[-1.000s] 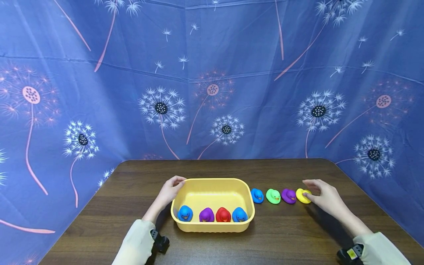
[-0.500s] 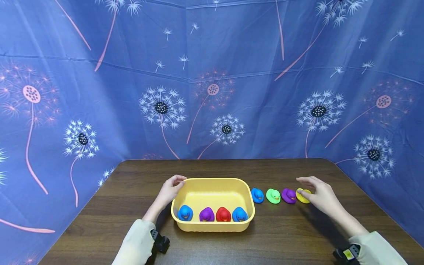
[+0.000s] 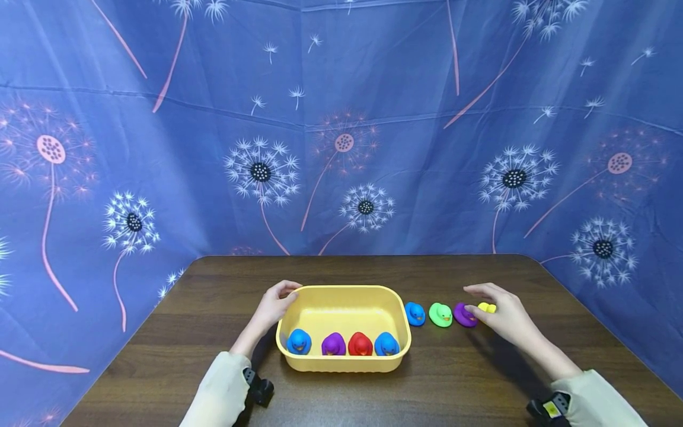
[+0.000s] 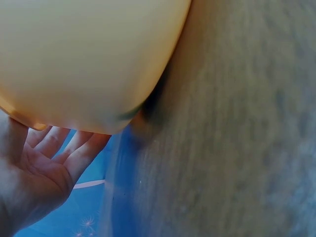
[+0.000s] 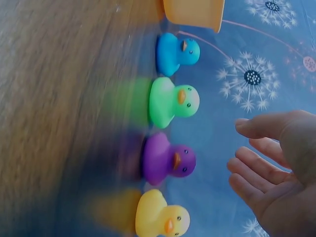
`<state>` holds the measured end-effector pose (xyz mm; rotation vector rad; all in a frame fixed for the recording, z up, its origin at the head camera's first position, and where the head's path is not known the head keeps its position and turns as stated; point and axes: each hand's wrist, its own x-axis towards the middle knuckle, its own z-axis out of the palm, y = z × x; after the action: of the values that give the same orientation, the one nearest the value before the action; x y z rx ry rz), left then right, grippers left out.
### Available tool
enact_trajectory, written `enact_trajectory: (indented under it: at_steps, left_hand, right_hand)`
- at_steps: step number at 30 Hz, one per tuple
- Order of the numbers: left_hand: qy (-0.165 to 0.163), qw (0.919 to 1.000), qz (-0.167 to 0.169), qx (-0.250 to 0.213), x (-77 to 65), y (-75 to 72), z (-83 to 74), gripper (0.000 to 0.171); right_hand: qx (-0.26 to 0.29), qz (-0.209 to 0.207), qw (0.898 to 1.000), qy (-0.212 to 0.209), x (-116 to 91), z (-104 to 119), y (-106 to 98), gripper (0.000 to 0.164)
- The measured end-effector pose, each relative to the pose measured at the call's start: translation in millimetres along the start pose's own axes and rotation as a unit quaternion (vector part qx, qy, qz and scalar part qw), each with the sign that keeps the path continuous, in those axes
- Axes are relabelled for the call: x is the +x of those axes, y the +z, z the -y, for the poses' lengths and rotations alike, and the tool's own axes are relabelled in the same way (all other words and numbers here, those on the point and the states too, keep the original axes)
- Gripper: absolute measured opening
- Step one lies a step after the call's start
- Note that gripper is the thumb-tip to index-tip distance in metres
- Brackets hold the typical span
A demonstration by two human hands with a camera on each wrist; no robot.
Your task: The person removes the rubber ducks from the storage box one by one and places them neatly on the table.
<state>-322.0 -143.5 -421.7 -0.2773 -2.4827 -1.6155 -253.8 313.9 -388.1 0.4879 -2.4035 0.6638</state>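
Note:
My left hand (image 3: 274,309) holds the left back corner of a yellow plastic basin (image 3: 341,366), its thumb at the rim. In the left wrist view, the basin's side (image 4: 94,64) hides the fingertips. Over the right end of a row of rubber ducks, my right hand (image 3: 504,311) hovers with nothing in its grasp. The right wrist view shows its loosely bent fingers (image 5: 259,168) apart from the ducks. That row runs blue duck (image 3: 414,314), green duck (image 3: 440,315), purple duck (image 3: 463,315), yellow duck (image 3: 487,307); the hand partly covers the last two.
Inside the basin, along its front wall, sit a blue duck (image 3: 299,342), a purple duck (image 3: 333,344), a red duck (image 3: 360,344) and another blue duck (image 3: 386,344). A dark wooden table (image 3: 331,400) carries everything. Behind it hangs a blue dandelion-print cloth (image 3: 416,148).
My right hand has moved left from beside the yellow duck towards the purple one, holding nothing. The left hand, basin and ducks have stayed in place.

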Motion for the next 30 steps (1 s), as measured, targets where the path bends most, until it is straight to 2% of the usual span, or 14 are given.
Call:
enact_trajectory:
  at_steps: [15,18,25,30]
  left_hand:
    - [0.002,1.0000,0.000,0.003,2.4,0.7,3.2,0.019]
    - [0.001,1.0000,0.000,0.001,2.8,0.9,3.9,0.019]
    - [0.002,1.0000,0.001,0.004,2.6,0.7,2.4,0.019]
    - [0.003,1.0000,0.001,0.007,1.6,-0.1,1.9,0.019]
  right_hand:
    - [0.012,0.002,0.999,-0.039,6.4,21.0,14.3,0.038]
    - [0.030,0.012,0.999,-0.037,7.4,24.7,16.7,0.037]
    - [0.032,0.030,0.998,-0.040,9.8,35.6,22.0,0.037]
    - [0.052,0.059,0.996,-0.029,10.8,45.4,25.9,0.036]
